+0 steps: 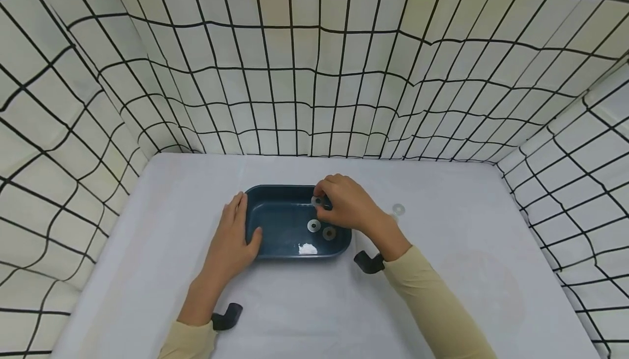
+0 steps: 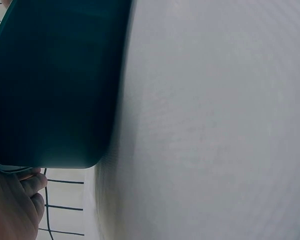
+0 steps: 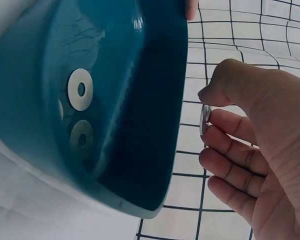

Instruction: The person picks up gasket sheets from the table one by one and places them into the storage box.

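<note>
Between right hand (image 1: 346, 203) fingertips, a flat silver holed washer (image 3: 205, 119).

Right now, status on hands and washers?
Left hand steadies tray. Right hand pinches washer over it. Two washers inside; nothing blocking.

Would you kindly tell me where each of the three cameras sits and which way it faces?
Head: worn high, facing forward and down at the table; shows both forearms, the left hand on the blue tray, the right hand pinching a washer.
Left wrist: low beside the tray's outer wall, facing along the table; only fingers show.
Right wrist: beside the tray, facing into it; shows thumb and fingers pinching the washer.
Shared: head and right wrist both show two washers lying inside.
</note>
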A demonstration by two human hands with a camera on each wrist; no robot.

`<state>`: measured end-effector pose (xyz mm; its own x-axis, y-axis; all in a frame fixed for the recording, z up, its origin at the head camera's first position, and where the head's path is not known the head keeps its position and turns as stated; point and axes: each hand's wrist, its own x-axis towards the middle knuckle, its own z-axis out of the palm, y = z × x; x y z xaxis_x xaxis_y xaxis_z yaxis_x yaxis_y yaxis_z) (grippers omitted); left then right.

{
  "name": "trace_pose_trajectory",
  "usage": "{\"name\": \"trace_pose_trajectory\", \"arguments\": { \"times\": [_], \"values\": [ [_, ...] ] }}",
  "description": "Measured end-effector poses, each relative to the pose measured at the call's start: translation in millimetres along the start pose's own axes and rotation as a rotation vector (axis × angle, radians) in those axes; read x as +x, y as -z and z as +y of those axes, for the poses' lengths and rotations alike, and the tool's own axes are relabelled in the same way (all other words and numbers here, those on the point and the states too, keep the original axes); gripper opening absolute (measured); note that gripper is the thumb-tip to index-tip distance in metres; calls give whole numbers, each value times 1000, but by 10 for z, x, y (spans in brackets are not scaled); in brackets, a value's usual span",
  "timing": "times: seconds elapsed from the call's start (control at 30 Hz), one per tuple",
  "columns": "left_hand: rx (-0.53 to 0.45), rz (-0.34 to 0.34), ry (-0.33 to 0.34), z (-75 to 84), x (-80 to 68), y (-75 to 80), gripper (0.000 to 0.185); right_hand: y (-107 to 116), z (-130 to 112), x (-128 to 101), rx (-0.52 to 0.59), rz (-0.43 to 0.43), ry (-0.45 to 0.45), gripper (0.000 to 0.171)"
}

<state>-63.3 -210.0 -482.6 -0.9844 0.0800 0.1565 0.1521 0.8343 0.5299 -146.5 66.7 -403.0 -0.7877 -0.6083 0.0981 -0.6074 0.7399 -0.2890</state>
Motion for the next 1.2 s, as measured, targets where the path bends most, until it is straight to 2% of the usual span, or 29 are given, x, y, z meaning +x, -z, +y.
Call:
{"name": "trace_pose_trajectory", "arguments": {
  "times": [0.53, 0.77, 0.93, 1.2],
  "values": [
    [-12, -7, -2, 27, 5, 22, 82, -26, -84, 166, -85, -31, 58, 25],
    [-16, 3, -4, 31, -6, 7, 83, -47, -74, 159, -72, -35, 24, 43],
    [-19, 9, -11, 30, -7, 16, 83, -45, -23, 89, -43, -5, 14, 41],
    [-29, 6, -10, 12, -7, 3, 83, -84, 144, -130, 38, 36, -108, 42]
  ]
}}
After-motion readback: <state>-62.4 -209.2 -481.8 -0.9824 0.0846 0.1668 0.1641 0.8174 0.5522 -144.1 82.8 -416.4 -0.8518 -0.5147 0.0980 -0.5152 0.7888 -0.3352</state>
